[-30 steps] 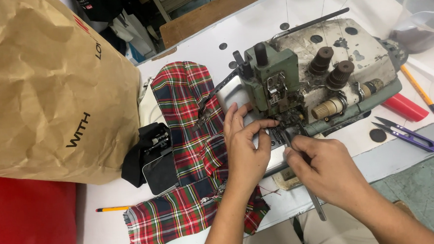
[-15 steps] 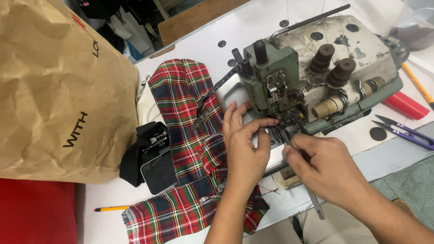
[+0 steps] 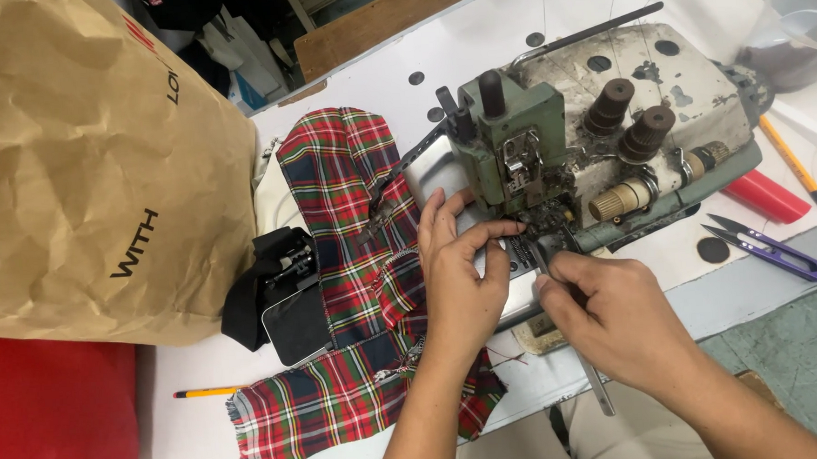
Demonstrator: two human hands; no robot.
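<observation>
Paper bag [image 3: 88, 162], brown and crumpled, fills the left of a white worktable [image 3: 474, 58], beside an old green sewing machine [image 3: 600, 145]. Red tartan cloth [image 3: 356, 297] runs from the machine's left side toward the table's front edge. The left hand [image 3: 457, 273] lies on the cloth, fingers pinched together at the needle area. The right hand [image 3: 609, 317] is closed on long tweezers [image 3: 577, 342], tips at the same spot. Purple thread snips [image 3: 773, 249] lie well to the right.
</observation>
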